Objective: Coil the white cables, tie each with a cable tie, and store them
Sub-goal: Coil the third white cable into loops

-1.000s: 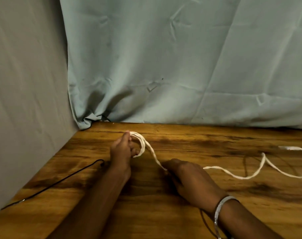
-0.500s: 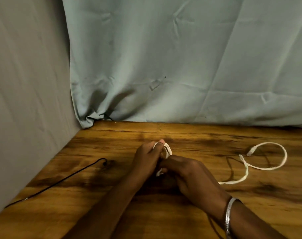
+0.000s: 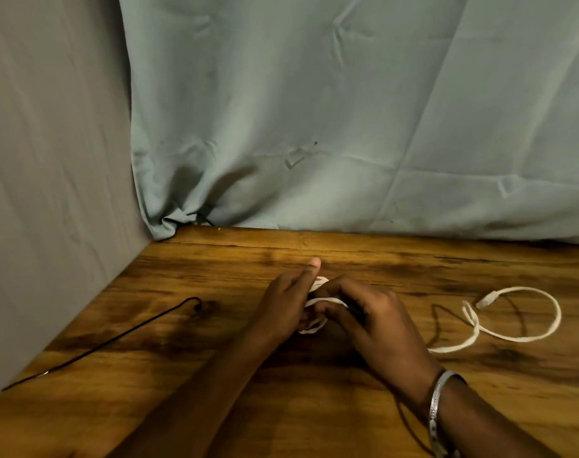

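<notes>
Both hands meet over the brown wooden table: a small coil of flat white cable is gripped by the left hand, index finger extended, while the next turn is pinched by the right hand. An uncoiled tail with its plug is left looping rightward. No cable tie is seen; tying and storing are judged outstanding.

Wooden tabletop (dark grain), creased pale-green cloth backdrop, grey fabric panel left.
</notes>
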Motion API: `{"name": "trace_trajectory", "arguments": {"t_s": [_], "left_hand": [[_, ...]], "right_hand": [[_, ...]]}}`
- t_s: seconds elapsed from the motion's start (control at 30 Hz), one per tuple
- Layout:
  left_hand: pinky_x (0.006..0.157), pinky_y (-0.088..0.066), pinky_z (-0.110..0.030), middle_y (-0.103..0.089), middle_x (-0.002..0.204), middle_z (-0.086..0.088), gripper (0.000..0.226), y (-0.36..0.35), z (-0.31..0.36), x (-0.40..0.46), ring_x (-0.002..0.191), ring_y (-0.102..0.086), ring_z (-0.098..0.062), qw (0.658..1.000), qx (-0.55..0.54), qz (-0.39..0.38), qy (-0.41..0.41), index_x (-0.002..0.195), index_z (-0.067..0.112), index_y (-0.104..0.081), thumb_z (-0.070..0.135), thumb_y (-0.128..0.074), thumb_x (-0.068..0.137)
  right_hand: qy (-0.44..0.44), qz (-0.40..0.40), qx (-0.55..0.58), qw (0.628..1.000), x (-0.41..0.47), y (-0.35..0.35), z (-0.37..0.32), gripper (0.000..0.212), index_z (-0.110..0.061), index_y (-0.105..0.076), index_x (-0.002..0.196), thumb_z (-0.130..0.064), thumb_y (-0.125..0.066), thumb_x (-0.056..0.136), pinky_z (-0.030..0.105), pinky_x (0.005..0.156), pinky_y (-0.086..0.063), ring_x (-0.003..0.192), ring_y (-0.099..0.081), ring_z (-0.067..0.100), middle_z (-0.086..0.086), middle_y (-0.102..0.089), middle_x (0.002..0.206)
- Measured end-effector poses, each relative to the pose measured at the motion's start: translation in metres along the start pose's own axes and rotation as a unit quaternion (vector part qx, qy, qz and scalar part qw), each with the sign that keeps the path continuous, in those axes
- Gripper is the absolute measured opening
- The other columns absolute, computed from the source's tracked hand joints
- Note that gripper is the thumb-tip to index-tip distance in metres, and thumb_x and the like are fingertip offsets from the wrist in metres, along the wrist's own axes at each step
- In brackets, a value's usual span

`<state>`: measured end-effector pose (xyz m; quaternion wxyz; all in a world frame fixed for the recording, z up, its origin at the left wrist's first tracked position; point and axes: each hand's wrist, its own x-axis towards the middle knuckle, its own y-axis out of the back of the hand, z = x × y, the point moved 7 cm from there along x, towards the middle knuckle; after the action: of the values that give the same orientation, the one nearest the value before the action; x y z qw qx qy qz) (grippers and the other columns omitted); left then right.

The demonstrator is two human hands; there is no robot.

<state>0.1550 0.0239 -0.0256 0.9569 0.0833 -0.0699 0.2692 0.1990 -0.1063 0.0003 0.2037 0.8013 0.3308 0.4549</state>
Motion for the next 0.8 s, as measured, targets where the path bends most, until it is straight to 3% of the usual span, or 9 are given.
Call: {"name": "trace_trajectory", "arguments": {"t_s": [0.1,0.17,0.33,0.43,0.5,0.6,0.8], "left_hand": [[0.05,-0.042,-0.019,-0.055,0.055,0.0,0.054,0.0,-0.001,-0.001,0.048,-0.053,-0.009,1.0,-0.018,-0.007,0.02,0.059,0.019,-0.056,0.055,-0.046,0.098],[0.05,-0.037,-0.023,-0.051,0.054,-0.003,0.056,-0.004,0.003,-0.002,0.049,-0.049,-0.014,1.0,0.003,-0.027,-0.003,0.057,0.02,-0.058,0.061,-0.047,0.093],[0.046,-0.026,-0.019,-0.038,0.049,0.003,0.047,-0.015,0.009,-0.008,0.045,-0.033,-0.01,0.995,-0.028,-0.1,-0.01,0.057,0.024,-0.065,0.051,-0.055,0.094],[0.045,-0.031,-0.018,-0.042,0.045,0.006,0.05,-0.015,0.01,-0.009,0.041,-0.036,-0.007,0.994,-0.04,-0.106,0.01,0.057,0.022,-0.065,0.049,-0.053,0.097],[0.044,-0.039,-0.018,-0.05,0.049,-0.001,0.055,-0.012,0.006,-0.008,0.041,-0.043,-0.008,0.995,-0.028,-0.089,0.024,0.057,0.018,-0.06,0.052,-0.048,0.099],[0.046,-0.046,-0.02,-0.057,0.058,-0.01,0.058,-0.014,-0.001,-0.007,0.043,-0.053,-0.008,0.995,-0.034,-0.077,0.055,0.065,0.011,-0.062,0.055,-0.046,0.099],[0.043,-0.043,-0.018,-0.05,0.053,-0.006,0.063,-0.023,-0.004,-0.005,0.038,-0.047,-0.006,0.993,-0.059,-0.081,0.062,0.077,0.002,-0.062,0.056,-0.04,0.101]], "right_hand": [[-0.01,0.02,0.01,1.0,0.0,0.006,0.005,0.006,-0.031,-0.071,0.104,-0.034,-0.07,0.099,0.04,0.072,-0.057,0.089,-0.072,0.003,-0.019,-0.074,0.096],[-0.014,0.031,0.013,0.999,0.002,0.009,0.008,0.005,-0.03,-0.072,0.099,-0.033,-0.073,0.097,0.04,0.071,-0.056,0.087,-0.072,0.005,-0.016,-0.074,0.093],[-0.036,0.055,0.045,0.997,0.003,0.011,0.017,0.01,-0.029,-0.069,0.104,-0.027,-0.073,0.095,0.025,0.069,-0.05,0.083,-0.063,0.01,-0.014,-0.064,0.096],[-0.109,0.013,0.157,0.981,0.002,-0.001,0.029,0.019,-0.029,-0.067,0.118,-0.026,-0.069,0.099,0.033,0.082,-0.059,0.096,-0.073,0.01,-0.012,-0.075,0.107],[-0.124,-0.011,0.207,0.97,0.004,-0.011,0.032,0.017,-0.02,-0.072,0.115,-0.026,-0.064,0.101,0.039,0.087,-0.06,0.098,-0.076,0.016,-0.002,-0.08,0.105],[-0.142,-0.006,0.235,0.961,0.004,-0.018,0.039,0.019,-0.011,-0.073,0.098,-0.023,-0.06,0.102,0.039,0.079,-0.059,0.086,-0.077,0.023,0.007,-0.08,0.091],[-0.163,0.04,0.263,0.95,0.002,-0.019,0.045,0.03,-0.01,-0.069,0.092,-0.038,-0.06,0.097,0.043,0.069,-0.055,0.071,-0.071,0.026,0.017,-0.074,0.079]]}}
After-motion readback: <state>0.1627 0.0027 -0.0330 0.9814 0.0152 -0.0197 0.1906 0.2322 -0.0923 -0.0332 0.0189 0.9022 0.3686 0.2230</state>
